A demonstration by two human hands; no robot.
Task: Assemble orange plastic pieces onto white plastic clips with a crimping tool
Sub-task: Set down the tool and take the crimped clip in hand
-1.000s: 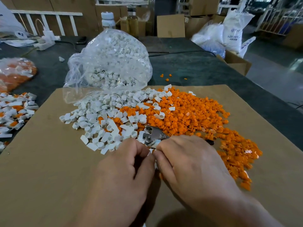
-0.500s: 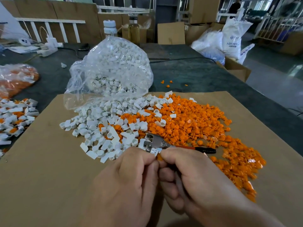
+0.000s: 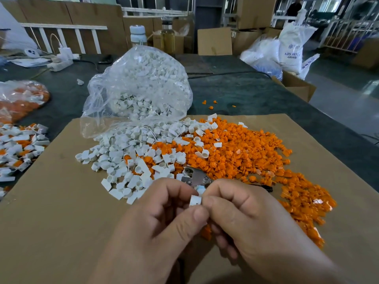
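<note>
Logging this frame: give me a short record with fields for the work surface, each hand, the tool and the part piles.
surface: cardboard sheet on a dark table
left hand: pinches a white clip
right hand: pinches the same clip from the other side
crimping tool: lies just beyond the hands, handle partly hidden
white clips: loose pile spilling from a clear bag, left of centre
orange pieces: loose pile to the right, overlapping the white one
left edge: mixed white and orange parts on the table
</note>
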